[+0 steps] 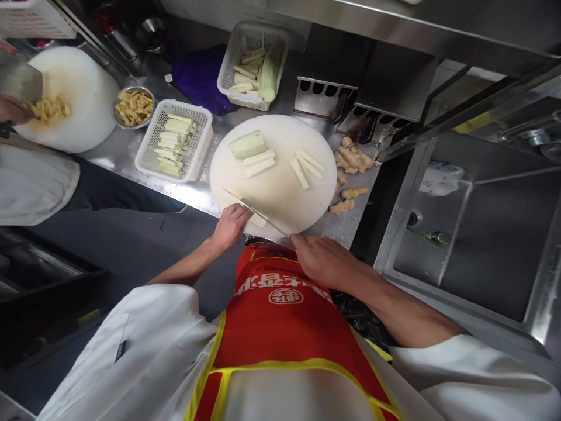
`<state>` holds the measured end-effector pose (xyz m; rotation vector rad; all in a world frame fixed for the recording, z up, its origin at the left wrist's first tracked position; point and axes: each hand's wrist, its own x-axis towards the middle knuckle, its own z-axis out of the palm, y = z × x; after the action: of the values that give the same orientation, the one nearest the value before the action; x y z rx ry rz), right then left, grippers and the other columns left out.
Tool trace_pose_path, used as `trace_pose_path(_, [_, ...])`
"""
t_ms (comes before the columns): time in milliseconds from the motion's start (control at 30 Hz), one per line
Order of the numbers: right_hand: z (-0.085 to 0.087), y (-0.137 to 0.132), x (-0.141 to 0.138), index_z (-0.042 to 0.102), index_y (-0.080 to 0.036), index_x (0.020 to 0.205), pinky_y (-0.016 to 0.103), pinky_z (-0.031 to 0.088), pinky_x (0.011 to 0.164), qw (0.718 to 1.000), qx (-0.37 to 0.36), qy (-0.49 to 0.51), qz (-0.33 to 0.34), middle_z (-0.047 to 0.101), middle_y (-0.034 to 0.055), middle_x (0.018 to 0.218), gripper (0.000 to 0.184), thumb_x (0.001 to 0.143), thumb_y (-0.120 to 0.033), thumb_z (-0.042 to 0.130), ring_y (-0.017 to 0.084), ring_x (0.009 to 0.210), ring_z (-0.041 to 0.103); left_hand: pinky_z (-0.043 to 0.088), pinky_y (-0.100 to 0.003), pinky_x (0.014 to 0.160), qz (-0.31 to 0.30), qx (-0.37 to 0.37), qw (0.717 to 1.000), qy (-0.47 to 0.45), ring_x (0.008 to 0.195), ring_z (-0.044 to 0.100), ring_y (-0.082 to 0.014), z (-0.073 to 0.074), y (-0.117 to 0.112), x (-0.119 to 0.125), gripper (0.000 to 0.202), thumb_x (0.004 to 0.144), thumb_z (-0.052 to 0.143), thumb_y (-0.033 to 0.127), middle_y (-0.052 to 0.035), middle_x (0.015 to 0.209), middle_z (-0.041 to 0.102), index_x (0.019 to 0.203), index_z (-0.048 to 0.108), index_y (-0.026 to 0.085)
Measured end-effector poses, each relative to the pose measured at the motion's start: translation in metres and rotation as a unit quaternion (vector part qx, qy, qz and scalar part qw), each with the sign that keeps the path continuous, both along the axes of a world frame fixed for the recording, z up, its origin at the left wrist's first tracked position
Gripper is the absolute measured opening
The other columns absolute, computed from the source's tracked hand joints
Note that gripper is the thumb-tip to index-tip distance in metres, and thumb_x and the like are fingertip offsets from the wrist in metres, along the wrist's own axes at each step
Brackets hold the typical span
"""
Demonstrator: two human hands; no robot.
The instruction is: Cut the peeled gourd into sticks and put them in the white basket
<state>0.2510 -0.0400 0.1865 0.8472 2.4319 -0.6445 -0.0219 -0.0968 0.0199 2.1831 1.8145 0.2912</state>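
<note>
Vegetable slab (258,221) sits by the near edge of the cutting board (284,199), my left hand (234,225) pinning it, right hand (313,250) wrapped round the knife (274,225). If it slides, I could nick a fingertip, they're just beside the blade.

On a round white board (280,202), the right hand (318,260) grips a knife (270,223) across a pale vegetable piece (259,220) that the left hand (233,225) touches, with cut strips (259,168) farther back and ginger (353,158) alongside.
</note>
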Motion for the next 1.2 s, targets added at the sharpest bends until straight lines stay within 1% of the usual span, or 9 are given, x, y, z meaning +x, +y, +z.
trace_pose_path(167, [0.008, 0.005, -0.010, 0.057, -0.014, 0.114, 0.034, 0.044, 0.070, 1.000, -0.015, -0.014, 0.006, 0.074, 0.0152, 0.096, 0.030, 0.095, -0.008, 0.035, 0.029, 0.087, 0.072, 0.044, -0.046, 0.093, -0.004, 0.044, 0.999, -0.025, 0.118, 0.052, -0.0312, -0.007, 0.001, -0.001, 0.038, 0.102, 0.039, 0.024, -0.0154, 0.117, 0.069, 0.124, 0.069, 0.019])
trace_pose_path(333, [-0.008, 0.016, -0.042, 0.056, -0.014, 0.119, 0.036, 0.048, 0.072, 1.000, -0.009, -0.006, 0.011, 0.074, 0.0187, 0.102, 0.032, 0.094, -0.009, 0.037, 0.032, 0.092, 0.073, 0.044, -0.044, 0.090, -0.015, 0.073, 0.997, -0.028, 0.114, 0.053, -0.0305, -0.011, 0.000, -0.004, 0.035, 0.102, 0.041, 0.024, -0.0148, 0.110, 0.069, 0.123, 0.069, 0.019])
trace_pose_path(400, [-0.011, 0.018, -0.046, 0.055, -0.013, 0.120, 0.035, 0.048, 0.071, 1.000, -0.012, -0.004, 0.006, 0.074, 0.0194, 0.103, 0.032, 0.094, -0.010, 0.038, 0.032, 0.092, 0.073, 0.045, -0.045, 0.090, -0.013, 0.072, 0.997, -0.033, 0.114, 0.053, -0.0306, -0.011, 0.000, -0.005, 0.035, 0.101, 0.043, 0.023, -0.0149, 0.110, 0.069, 0.124, 0.070, 0.019])
trace_pose_path(500, [0.000, 0.016, -0.023, 0.056, -0.014, 0.117, 0.034, 0.045, 0.070, 0.999, -0.033, -0.020, -0.001, 0.074, 0.0178, 0.100, 0.029, 0.094, -0.009, 0.039, 0.031, 0.091, 0.073, 0.045, -0.045, 0.092, -0.009, 0.077, 0.996, -0.047, 0.115, 0.053, -0.0304, -0.014, -0.001, -0.005, 0.036, 0.101, 0.043, 0.022, -0.0150, 0.114, 0.069, 0.125, 0.069, 0.019])
trace_pose_path(700, [0.050, -0.003, 0.059, 0.057, -0.016, 0.111, 0.033, 0.032, 0.062, 0.980, -0.092, -0.174, -0.026, 0.072, 0.0121, 0.087, 0.031, 0.091, -0.003, 0.037, 0.031, 0.083, 0.072, 0.045, -0.046, 0.096, 0.009, 0.111, 0.992, -0.061, 0.117, 0.054, -0.0295, -0.026, -0.010, -0.004, 0.035, 0.101, 0.044, 0.022, -0.0143, 0.125, 0.067, 0.126, 0.068, 0.019])
trace_pose_path(800, [0.058, -0.008, 0.074, 0.055, -0.018, 0.107, 0.033, 0.029, 0.062, 0.973, -0.114, -0.191, -0.052, 0.072, 0.0089, 0.086, 0.027, 0.095, -0.006, 0.035, 0.028, 0.081, 0.071, 0.046, -0.046, 0.097, 0.021, 0.129, 0.989, -0.063, 0.118, 0.054, -0.0291, -0.033, -0.017, -0.003, 0.033, 0.099, 0.047, 0.020, -0.0139, 0.125, 0.066, 0.124, 0.068, 0.020])
trace_pose_path(933, [0.050, -0.012, 0.065, 0.054, -0.019, 0.108, 0.033, 0.027, 0.063, 0.984, -0.104, -0.133, -0.058, 0.072, 0.0074, 0.088, 0.022, 0.099, -0.013, 0.035, 0.027, 0.084, 0.071, 0.045, -0.048, 0.100, 0.020, 0.157, 0.984, -0.081, 0.119, 0.054, -0.0301, -0.039, -0.025, -0.002, 0.033, 0.093, 0.054, 0.024, -0.0145, 0.125, 0.064, 0.123, 0.067, 0.020])
trace_pose_path(1033, [0.039, -0.012, 0.044, 0.055, -0.018, 0.113, 0.034, 0.027, 0.064, 0.992, -0.073, -0.090, -0.044, 0.072, 0.0087, 0.091, 0.024, 0.099, -0.013, 0.036, 0.027, 0.083, 0.070, 0.045, -0.048, 0.100, 0.021, 0.162, 0.983, -0.086, 0.117, 0.054, -0.0295, -0.042, -0.027, -0.003, 0.030, 0.093, 0.058, 0.028, -0.0140, 0.123, 0.063, 0.120, 0.068, 0.021])
trace_pose_path(1200, [0.025, -0.012, 0.010, 0.058, -0.015, 0.111, 0.033, 0.029, 0.063, 0.999, -0.043, -0.026, -0.001, 0.072, 0.0106, 0.088, 0.026, 0.098, -0.012, 0.036, 0.025, 0.077, 0.069, 0.045, -0.044, 0.095, 0.028, 0.164, 0.984, -0.065, 0.113, 0.055, -0.0284, -0.046, -0.024, -0.003, 0.024, 0.094, 0.062, 0.035, -0.0135, 0.117, 0.064, 0.113, 0.069, 0.021])
